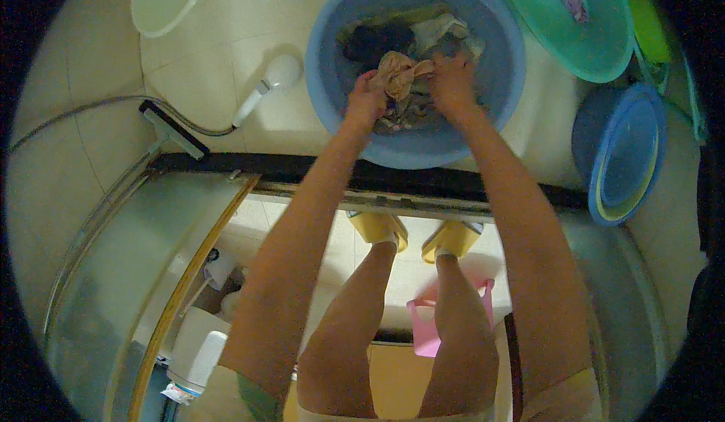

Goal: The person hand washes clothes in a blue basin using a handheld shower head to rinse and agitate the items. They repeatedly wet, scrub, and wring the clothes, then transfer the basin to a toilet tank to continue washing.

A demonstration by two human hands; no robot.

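Note:
A large round blue plastic basin [331, 76] stands on the tiled floor in front of me, with several pieces of cloth inside. My left hand [368, 98] grips one side of a bunched tan cloth [398, 76] above the middle of the basin. On its other side my right hand [453, 82] holds the same cloth, its fingers partly hidden against the pile. Behind the hands lie a dark cloth [379, 40] and a pale cloth [439, 28]. Nearer to me, a greyish crumpled cloth [416, 117] lies low in the basin.
Left of the basin lie a white shower head [283, 72] with its hose and a squeegee [175, 130]. A green basin [600, 48] and a tilted blue basin [595, 139] stand right. A dark raised sill [408, 178] crosses before my yellow slippers [376, 229]; a pink plastic object [425, 328] is beside my legs.

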